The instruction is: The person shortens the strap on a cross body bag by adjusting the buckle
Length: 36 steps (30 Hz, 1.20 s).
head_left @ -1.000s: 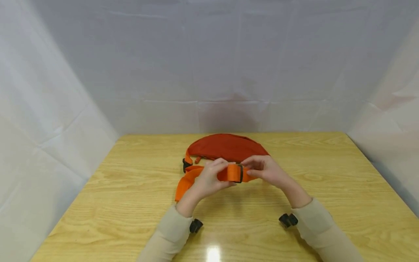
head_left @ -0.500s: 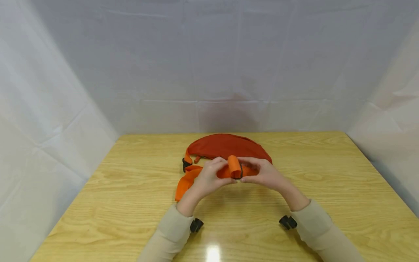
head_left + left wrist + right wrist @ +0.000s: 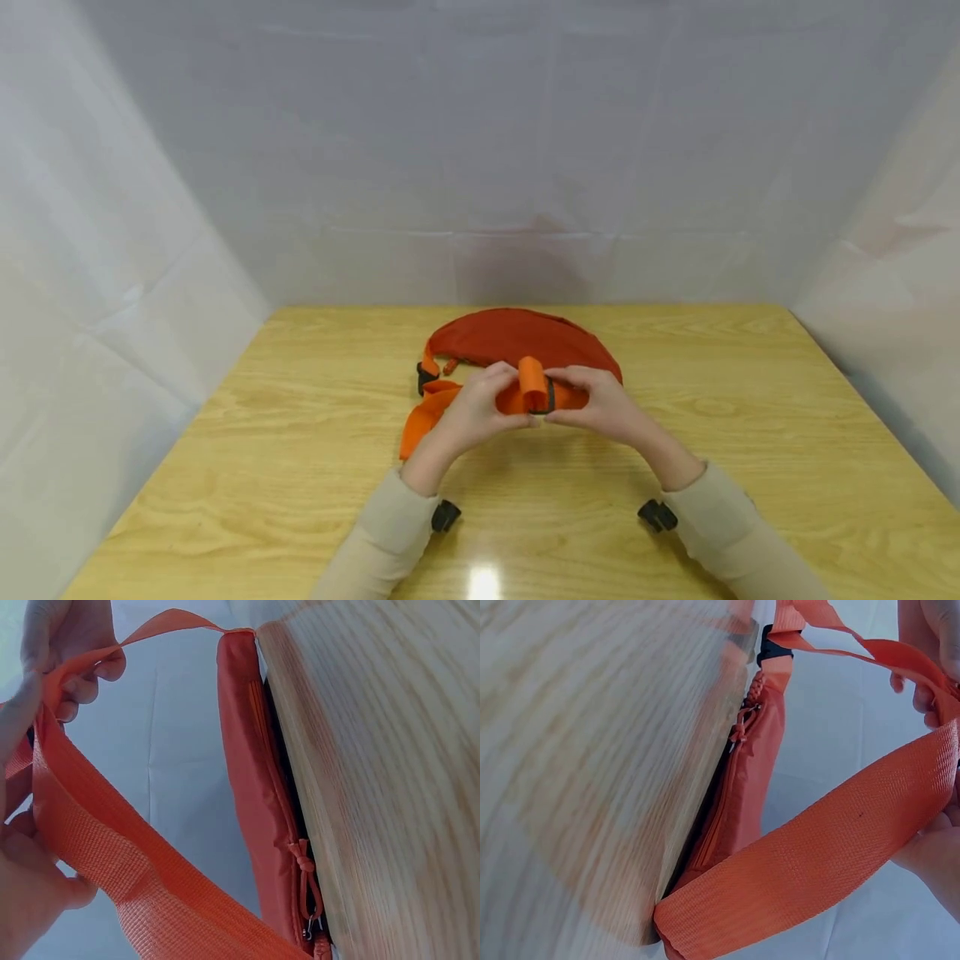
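A red waist bag (image 3: 517,333) lies at the back of the table, its orange strap (image 3: 423,425) raised toward me. My left hand (image 3: 480,408) grips the strap from the left, thumb below and fingers above. From the other side, my right hand (image 3: 603,404) pinches it beside a dark strap adjuster (image 3: 550,395). Between the two hands a loop of webbing (image 3: 532,382) stands up at the adjuster. In the left wrist view the strap runs from the fingers back to the bag (image 3: 251,787). A black buckle (image 3: 774,646) joins strap and bag in the right wrist view.
The wooden table (image 3: 300,467) ends at a pale sheet (image 3: 525,150) behind, with more sheeting at both sides. A cord zipper pull (image 3: 303,874) hangs at the bag's front. Black wrist mounts (image 3: 446,516) stick out from both sleeves.
The webbing loop at the adjuster has risen and now stands up between the hands. My right hand has shifted closer to the left, its thumb now under the strap.
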Available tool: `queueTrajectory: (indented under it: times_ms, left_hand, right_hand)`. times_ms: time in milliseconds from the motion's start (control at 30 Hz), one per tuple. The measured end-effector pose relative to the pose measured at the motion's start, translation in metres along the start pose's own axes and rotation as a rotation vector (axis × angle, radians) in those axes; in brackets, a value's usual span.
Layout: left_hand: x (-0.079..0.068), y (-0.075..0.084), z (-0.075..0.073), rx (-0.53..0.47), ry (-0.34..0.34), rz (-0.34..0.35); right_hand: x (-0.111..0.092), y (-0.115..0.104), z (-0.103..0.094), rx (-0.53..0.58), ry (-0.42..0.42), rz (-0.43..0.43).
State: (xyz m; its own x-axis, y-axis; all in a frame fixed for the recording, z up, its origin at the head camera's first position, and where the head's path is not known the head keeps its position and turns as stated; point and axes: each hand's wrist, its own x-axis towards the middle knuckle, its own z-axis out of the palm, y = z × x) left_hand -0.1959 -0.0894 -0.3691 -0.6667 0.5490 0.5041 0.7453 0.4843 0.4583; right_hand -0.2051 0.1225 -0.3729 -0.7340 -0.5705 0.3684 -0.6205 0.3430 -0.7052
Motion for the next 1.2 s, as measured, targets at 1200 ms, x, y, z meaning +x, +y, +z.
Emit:
queueTrajectory:
  times_ms: [1200]
  left_hand:
    - [-0.0082, -0.0071, -0.0054, 0.108, 0.049, -0.009]
  right_hand:
    - [-0.0005, 0.0017, 0.0035, -0.128, 0.114, -0.187]
